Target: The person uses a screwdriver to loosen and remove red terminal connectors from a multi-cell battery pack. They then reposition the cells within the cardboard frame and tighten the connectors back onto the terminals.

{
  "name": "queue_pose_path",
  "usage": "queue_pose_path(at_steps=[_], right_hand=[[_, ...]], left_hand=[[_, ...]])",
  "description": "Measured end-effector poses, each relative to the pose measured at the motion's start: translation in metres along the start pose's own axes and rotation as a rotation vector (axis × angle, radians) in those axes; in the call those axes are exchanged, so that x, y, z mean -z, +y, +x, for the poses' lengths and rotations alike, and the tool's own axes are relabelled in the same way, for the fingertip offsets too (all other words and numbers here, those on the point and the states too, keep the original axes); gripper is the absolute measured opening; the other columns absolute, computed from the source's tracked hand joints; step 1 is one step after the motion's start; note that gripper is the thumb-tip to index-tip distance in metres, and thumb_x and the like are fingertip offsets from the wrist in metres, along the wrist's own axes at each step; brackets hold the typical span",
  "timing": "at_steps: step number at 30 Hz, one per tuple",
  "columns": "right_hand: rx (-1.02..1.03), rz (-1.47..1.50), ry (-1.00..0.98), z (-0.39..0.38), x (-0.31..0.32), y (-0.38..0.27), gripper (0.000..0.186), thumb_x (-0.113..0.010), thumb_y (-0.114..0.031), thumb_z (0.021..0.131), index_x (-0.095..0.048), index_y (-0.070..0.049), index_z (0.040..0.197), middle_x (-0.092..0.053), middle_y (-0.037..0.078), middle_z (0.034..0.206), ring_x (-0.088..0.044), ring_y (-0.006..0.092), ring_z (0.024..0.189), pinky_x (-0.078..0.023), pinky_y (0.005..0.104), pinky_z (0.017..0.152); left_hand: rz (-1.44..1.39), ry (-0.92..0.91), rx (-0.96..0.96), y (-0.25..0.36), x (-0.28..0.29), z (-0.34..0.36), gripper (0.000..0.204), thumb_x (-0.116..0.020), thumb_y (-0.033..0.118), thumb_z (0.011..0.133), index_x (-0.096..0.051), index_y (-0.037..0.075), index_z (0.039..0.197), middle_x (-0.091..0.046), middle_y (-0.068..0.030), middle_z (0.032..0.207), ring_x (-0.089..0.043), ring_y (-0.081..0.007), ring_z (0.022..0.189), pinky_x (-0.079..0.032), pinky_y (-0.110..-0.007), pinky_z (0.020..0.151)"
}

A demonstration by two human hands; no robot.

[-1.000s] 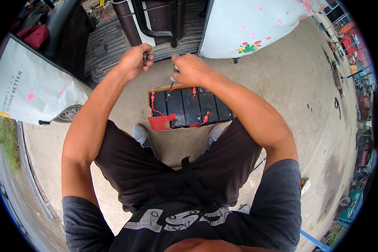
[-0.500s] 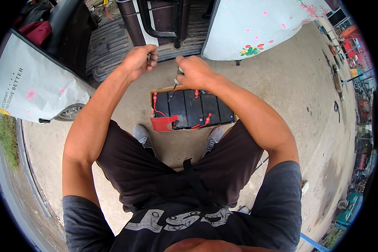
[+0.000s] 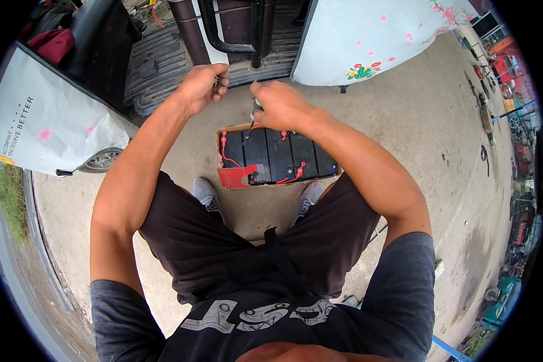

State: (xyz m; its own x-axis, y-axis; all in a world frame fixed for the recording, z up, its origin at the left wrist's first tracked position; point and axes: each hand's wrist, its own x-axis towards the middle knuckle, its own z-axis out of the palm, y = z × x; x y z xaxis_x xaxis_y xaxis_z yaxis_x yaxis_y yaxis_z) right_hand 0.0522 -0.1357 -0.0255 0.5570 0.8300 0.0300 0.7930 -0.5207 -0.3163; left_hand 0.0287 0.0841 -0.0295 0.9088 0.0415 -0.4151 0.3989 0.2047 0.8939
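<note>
Between my feet lies a cardboard box [image 3: 218, 158] holding a row of black batteries [image 3: 279, 154] joined by red wires. My right hand [image 3: 279, 105] is closed round a screwdriver [image 3: 251, 128], whose shaft points down at the far edge of the battery second from the left. Whether its tip touches the terminal there, I cannot tell. My left hand [image 3: 203, 88] is held up beyond the box's far left corner, fingers curled on small metal pieces [image 3: 216, 81] too small to name for certain. A torn red flap [image 3: 236, 176] covers the near left corner of the batteries.
Ahead is an open vehicle with a ribbed floor mat [image 3: 157, 69] and a black tubular bar [image 3: 256, 36]. White flowered panels stand at the left [image 3: 48, 114] and right [image 3: 368, 45]. Concrete floor [image 3: 416, 133] surrounds the box. Tools and machine parts [image 3: 484, 114] lie along the right side.
My right hand has turned and dipped slightly with the screwdriver in its grip. My left hand stays almost where it was, and the box has not moved.
</note>
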Motion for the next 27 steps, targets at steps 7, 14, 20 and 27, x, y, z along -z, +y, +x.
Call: queue_pose_path(at_steps=[7, 14, 20, 27], right_hand=[[-0.142, -0.048, -0.060, 0.003, 0.007, -0.016, 0.036, -0.067, -0.018, 0.082, -0.058, 0.005, 0.107, -0.069, 0.024, 0.098, -0.066, 0.0402, 0.098, -0.052, 0.0502, 0.085], [0.033, -0.081, 0.022, 0.005, -0.004, -0.010, 0.032, -0.062, -0.025, 0.089, -0.062, 0.003, 0.104, -0.069, 0.022, 0.096, -0.066, 0.0395, 0.096, -0.052, 0.0488, 0.085], [-0.082, -0.109, -0.078, 0.010, 0.006, -0.016, 0.034, -0.064, -0.020, 0.083, -0.061, 0.003, 0.107, -0.068, 0.023, 0.101, -0.065, 0.0380, 0.101, -0.052, 0.0481, 0.087], [0.039, -0.125, 0.031, 0.004, -0.003, -0.006, 0.035, -0.063, -0.027, 0.087, -0.065, 0.003, 0.105, -0.069, 0.022, 0.100, -0.066, 0.0385, 0.099, -0.052, 0.0487, 0.086]], left_hand=[[0.029, -0.003, -0.005, -0.001, 0.000, 0.001, 0.018, -0.056, 0.023, 0.096, -0.055, 0.010, 0.084, -0.053, -0.0007, 0.076, -0.047, -0.0129, 0.063, -0.035, -0.028, 0.055], [0.046, -0.014, -0.009, 0.000, 0.000, -0.001, 0.018, -0.056, 0.023, 0.095, -0.056, 0.009, 0.084, -0.053, -0.0008, 0.075, -0.047, -0.0130, 0.063, -0.036, -0.028, 0.055], [0.044, -0.007, -0.008, -0.002, 0.002, 0.000, 0.017, -0.056, 0.022, 0.095, -0.056, 0.009, 0.084, -0.054, -0.0012, 0.075, -0.047, -0.0132, 0.063, -0.036, -0.028, 0.055], [0.049, -0.012, -0.005, 0.000, -0.005, 0.000, 0.017, -0.056, 0.022, 0.095, -0.055, 0.008, 0.084, -0.053, -0.0017, 0.076, -0.047, -0.0134, 0.063, -0.036, -0.028, 0.055]])
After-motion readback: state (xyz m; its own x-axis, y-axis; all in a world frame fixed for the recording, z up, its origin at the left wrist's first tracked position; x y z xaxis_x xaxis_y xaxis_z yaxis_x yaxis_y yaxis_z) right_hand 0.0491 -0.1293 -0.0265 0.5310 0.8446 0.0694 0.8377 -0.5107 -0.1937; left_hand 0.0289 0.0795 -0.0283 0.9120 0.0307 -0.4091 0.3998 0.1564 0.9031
